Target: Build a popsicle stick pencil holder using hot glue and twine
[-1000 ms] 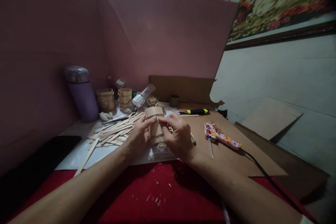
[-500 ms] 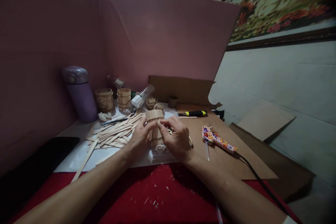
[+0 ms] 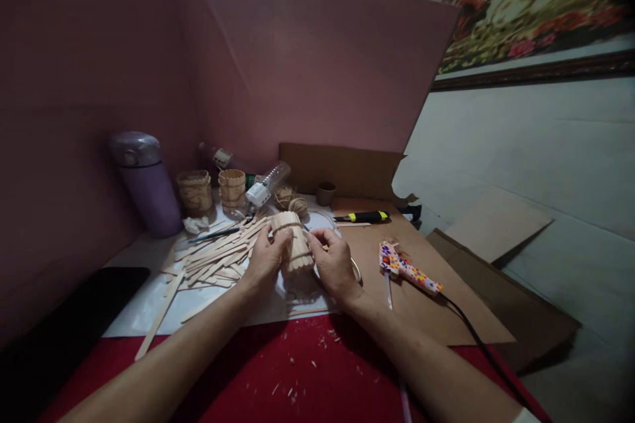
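A small cup [image 3: 298, 252] covered in upright wooden craft sticks is tilted in front of me, with a thin band of twine around it. My left hand [image 3: 265, 258] grips its left side, thumb across the front. On the right side, my right hand [image 3: 336, 269] has its fingers closed against the cup's wall; whether they also pinch a bit of twine cannot be made out. Beneath the cup lies part of a clear plastic piece [image 3: 299, 291]. Loose craft sticks [image 3: 218, 258] are piled just left of my left hand.
Two similar stick cups [image 3: 194, 193], plastic bottles [image 3: 268, 184] and twine balls [image 3: 297, 206] are at the back. A purple flask [image 3: 149, 192] stands left. To the right, a flowered glue gun [image 3: 409, 269] with its cord and a yellow-black cutter [image 3: 367, 217] rest on cardboard [image 3: 446, 317].
My right hand has moved from the front of the cup to its right side. The cup has turned and tilted, so more of its stick wall shows.
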{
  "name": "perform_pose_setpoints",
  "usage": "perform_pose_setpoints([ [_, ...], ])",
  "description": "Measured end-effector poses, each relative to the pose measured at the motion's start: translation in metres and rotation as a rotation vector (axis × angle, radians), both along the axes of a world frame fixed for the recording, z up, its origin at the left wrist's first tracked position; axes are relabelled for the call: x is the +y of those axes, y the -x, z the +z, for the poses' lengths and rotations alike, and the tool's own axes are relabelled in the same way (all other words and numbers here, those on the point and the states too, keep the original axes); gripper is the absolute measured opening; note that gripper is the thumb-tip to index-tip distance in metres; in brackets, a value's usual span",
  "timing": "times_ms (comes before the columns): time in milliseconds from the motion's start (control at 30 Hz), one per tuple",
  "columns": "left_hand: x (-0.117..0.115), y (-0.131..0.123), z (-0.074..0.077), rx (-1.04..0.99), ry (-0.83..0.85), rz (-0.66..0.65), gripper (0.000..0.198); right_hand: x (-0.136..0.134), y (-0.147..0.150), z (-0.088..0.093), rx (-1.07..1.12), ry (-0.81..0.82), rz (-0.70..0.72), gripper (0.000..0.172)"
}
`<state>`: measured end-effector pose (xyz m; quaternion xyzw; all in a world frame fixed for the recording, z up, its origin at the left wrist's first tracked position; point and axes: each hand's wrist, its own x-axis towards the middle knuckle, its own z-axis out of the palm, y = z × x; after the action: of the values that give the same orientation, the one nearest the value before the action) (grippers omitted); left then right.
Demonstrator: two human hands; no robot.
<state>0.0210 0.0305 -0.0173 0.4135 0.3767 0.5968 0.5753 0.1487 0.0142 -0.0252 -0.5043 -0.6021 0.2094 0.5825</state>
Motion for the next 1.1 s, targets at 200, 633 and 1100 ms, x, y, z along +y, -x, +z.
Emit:
perform_pose_setpoints([
  [200,0.004,0.007,0.006,0.103,0.003,0.031,0.067,-0.006,0.001,0.004,0.001,-0.036,0.023,0.022],
  [633,0.014,0.015,0.034,1.407,-0.201,0.109,0.049,0.004,-0.011,0.005,0.013,-0.019,-0.128,0.026],
  [1100,0.024,0.021,0.013,0.461,0.063,0.070,0.052,0.009,-0.015,0.005,0.083,-0.022,-0.157,0.028],
])
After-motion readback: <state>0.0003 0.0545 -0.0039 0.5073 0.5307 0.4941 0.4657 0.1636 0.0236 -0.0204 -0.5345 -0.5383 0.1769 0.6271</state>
